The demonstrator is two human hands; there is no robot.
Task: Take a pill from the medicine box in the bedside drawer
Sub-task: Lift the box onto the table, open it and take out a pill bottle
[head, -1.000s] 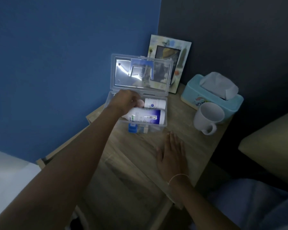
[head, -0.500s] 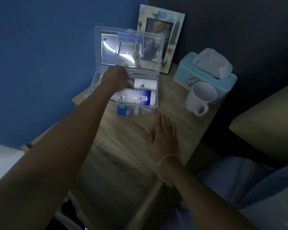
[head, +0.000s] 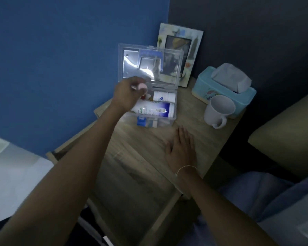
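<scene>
A clear plastic medicine box (head: 174, 110) stands on the wooden bedside table (head: 194, 132) with its lid (head: 149, 64) raised. Inside lie a large white-and-blue bottle (head: 153, 108) and a smaller white bottle (head: 164, 96). My left hand (head: 126, 94) hovers over the box's left side, fingers closed on a small pale pink container (head: 142, 86) lifted just above the bottles. My right hand (head: 181, 148) lies flat and open on the tabletop in front of the box, holding nothing.
A picture frame (head: 187, 48) leans on the wall behind the box. A teal tissue box (head: 213, 86) and a white mug (head: 218, 110) stand at the right. The open drawer (head: 135, 185) extends toward me below the tabletop. Blue wall at left, bed at right.
My left hand has come up out of the box holding the small pink container. My right hand has stayed flat on the table.
</scene>
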